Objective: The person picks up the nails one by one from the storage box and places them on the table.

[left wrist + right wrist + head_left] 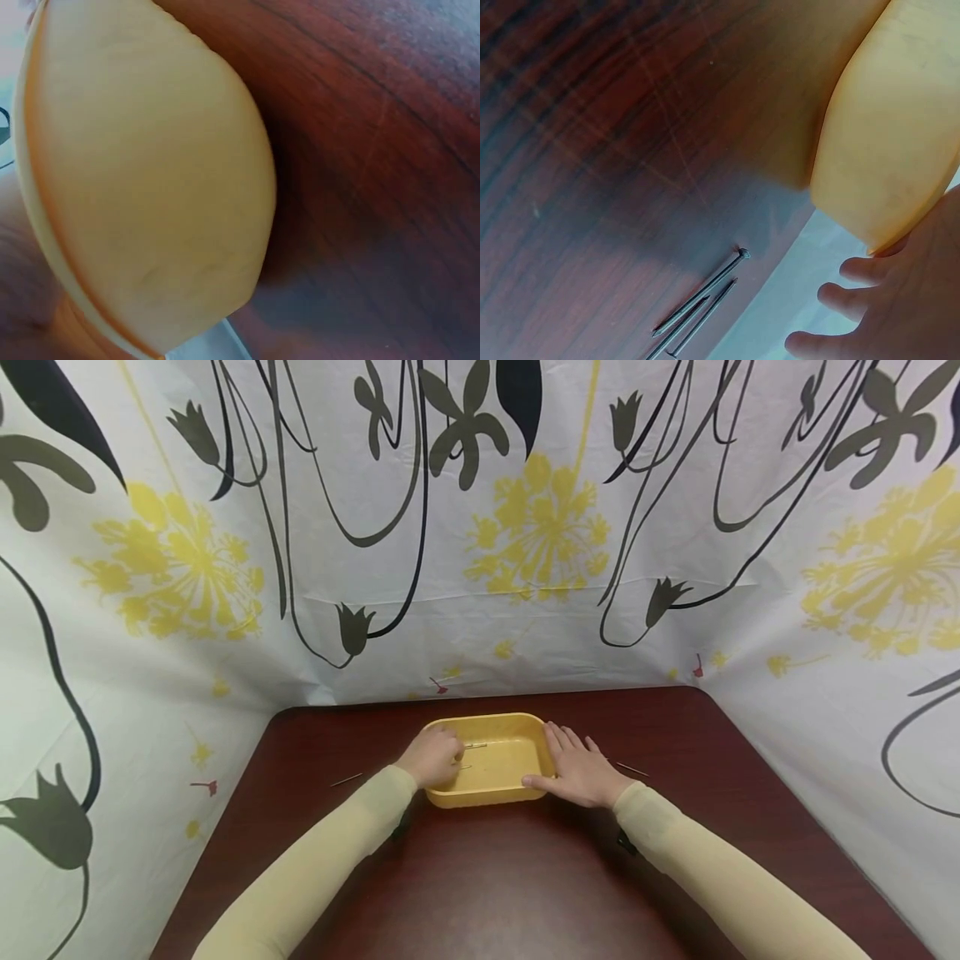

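Observation:
A yellow plastic tray stands near the back of the table, with thin metal nails lying inside. Over its left end reaches my left hand, fingers bent down into the tray; whether they pinch a nail is hidden. The left wrist view shows mainly the tray's outer wall, with part of the hand blurred behind the rim. At the right end, my right hand rests against the rim with its fingers straight and thumb spread along the front corner. Those fingers also show beside the tray in the right wrist view.
Several loose nails lie on the dark red-brown table to the right of the tray. More thin metal, seemingly a nail, lies on the left. A flower-patterned white cloth hangs behind and along both sides.

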